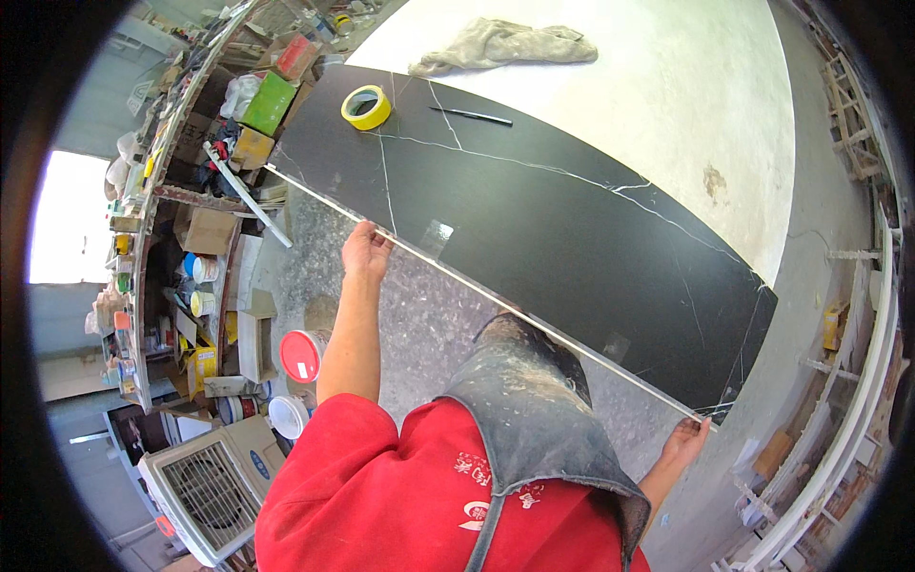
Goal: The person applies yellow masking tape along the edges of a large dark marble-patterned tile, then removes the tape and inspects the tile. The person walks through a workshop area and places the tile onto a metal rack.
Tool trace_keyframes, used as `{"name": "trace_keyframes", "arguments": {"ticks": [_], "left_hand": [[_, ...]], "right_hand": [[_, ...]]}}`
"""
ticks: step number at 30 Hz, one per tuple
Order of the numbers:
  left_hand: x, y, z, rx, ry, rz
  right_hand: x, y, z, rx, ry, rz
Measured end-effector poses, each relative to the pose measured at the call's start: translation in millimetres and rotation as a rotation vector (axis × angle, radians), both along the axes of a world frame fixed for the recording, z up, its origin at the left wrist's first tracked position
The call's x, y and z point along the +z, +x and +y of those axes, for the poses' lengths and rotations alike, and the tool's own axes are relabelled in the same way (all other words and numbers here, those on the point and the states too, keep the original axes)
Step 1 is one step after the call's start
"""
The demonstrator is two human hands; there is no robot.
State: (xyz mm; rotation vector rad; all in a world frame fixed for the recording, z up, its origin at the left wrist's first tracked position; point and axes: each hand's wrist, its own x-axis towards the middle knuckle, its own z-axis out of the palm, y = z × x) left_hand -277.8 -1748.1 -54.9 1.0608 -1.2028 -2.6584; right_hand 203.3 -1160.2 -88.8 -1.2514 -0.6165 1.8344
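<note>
A black stone slab (572, 238) with white veins lies before me. Along its near edge runs a long, thin pale strip (534, 319); whether it is fixed to the slab I cannot tell. My left hand (367, 250) pinches this strip left of the middle, thumb and fingers closed at the edge. Farther right, my right hand (686, 441) grips it close to the slab's right corner. Pieces of clear tape (437, 238) stick to the slab near that edge. A yellow tape roll (366, 107) and a dark pen (472, 116) rest on its far left part.
Beneath the slab is a white tabletop (705, 105) with a crumpled beige cloth (505, 45). Cluttered shelves (205, 224) with boxes line the left. Buckets (301, 356) and an air cooler (214, 486) stand on the floor at lower left. A pale rack (863, 353) curves along the right.
</note>
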Motion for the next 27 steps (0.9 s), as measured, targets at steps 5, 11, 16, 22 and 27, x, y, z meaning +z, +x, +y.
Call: {"name": "trace_keyframes", "arguments": {"ticks": [5,11,16,22,27], "left_hand": [[-4,0,-6,-0.004,-0.035,-0.027],[5,-2,4,0.036,-0.063,-0.065],[8,-2,5,0.021,-0.031,-0.055],[5,-32,-34,0.029,0.116,0.022],[15,-92,-114,0.079,0.146,0.036]], "right_hand": [[7,-8,-3,0.022,0.022,-0.022],[10,-9,-1,0.029,0.019,-0.064],[17,-18,-7,-0.014,0.024,-0.101],[1,-3,4,0.054,-0.013,0.004],[-5,3,11,0.081,0.029,0.139]]}}
